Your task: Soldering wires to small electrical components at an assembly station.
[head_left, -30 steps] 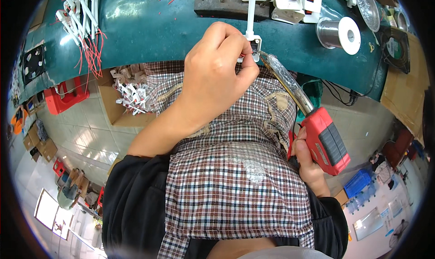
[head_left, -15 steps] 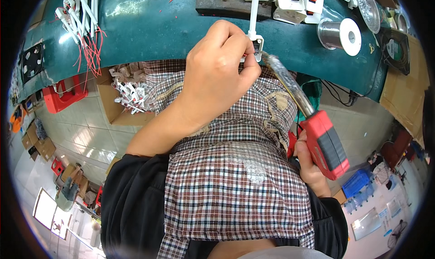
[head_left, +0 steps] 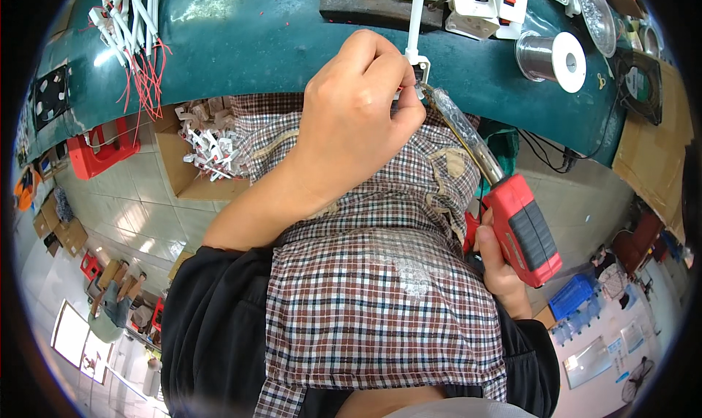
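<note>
Pinching at the lower side of a small white fitting [head_left: 418,58], the left fingers [head_left: 412,112] bring thumb and forefinger together; a speck of red shows there, but what lies between the tips is too small to make out. Remaining fingers curl out of sight behind the knuckles. Fitting sits at the near edge of the table [head_left: 256,52], partly covered by the fingertips, its dark insert only glimpsed.

Left hand [head_left: 355,115]: back upward, forearm slanting in from lower left. Right hand [head_left: 503,275]: low at the right, thumb along the grip, fingers wrapped round a soldering iron [head_left: 523,232] and largely hidden by it. Iron points up and left, tip beside the fitting; contact cannot be told.

Iron handle: red with a ribbed black panel; barrel metallic, in crinkled shiny wrap. Slim, smooth white rod [head_left: 415,23] runs up from the fitting, cut off by the upper edge. Farther out: dark, scuffed block [head_left: 351,5]; round spool of grey wire [head_left: 537,58]; white rods with loose red wires [head_left: 135,27].
</note>
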Motion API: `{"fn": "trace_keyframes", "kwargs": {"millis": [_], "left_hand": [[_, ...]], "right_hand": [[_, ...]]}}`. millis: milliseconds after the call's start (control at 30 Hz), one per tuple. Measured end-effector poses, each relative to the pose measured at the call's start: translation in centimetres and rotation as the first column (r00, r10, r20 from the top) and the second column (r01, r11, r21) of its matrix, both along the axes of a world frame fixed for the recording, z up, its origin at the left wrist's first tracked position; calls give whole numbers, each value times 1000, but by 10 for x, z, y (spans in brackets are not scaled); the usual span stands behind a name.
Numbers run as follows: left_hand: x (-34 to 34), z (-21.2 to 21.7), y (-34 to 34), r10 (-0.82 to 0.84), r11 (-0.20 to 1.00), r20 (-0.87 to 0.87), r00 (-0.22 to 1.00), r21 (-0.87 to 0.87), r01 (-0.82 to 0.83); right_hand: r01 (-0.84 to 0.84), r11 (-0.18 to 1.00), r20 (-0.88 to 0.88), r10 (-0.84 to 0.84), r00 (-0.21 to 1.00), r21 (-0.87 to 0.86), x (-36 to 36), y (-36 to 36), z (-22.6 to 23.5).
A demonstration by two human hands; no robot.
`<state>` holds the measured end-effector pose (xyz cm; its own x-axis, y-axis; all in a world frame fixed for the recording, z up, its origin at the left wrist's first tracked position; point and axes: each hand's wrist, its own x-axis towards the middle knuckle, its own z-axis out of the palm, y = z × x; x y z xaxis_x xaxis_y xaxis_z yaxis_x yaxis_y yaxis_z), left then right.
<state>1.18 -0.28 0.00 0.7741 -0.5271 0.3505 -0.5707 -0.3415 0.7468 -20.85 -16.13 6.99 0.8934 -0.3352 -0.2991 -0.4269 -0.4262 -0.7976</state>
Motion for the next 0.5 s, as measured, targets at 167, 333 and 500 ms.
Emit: {"fn": "trace_keyframes", "kwargs": {"millis": [167, 333, 500], "left_hand": [[0, 3, 2, -10, 999, -26, 1000, 50, 11], [0, 4, 2, -8, 998, -26, 1000, 60, 9], [1, 4, 2, -17, 999, -36, 999, 44, 18]], "right_hand": [[45, 999, 7, -45, 999, 3, -9, 0, 0], [-11, 999, -10, 10, 1000, -36, -11, -3, -4], [25, 999, -7, -25, 1000, -25, -9, 0, -4]]}}
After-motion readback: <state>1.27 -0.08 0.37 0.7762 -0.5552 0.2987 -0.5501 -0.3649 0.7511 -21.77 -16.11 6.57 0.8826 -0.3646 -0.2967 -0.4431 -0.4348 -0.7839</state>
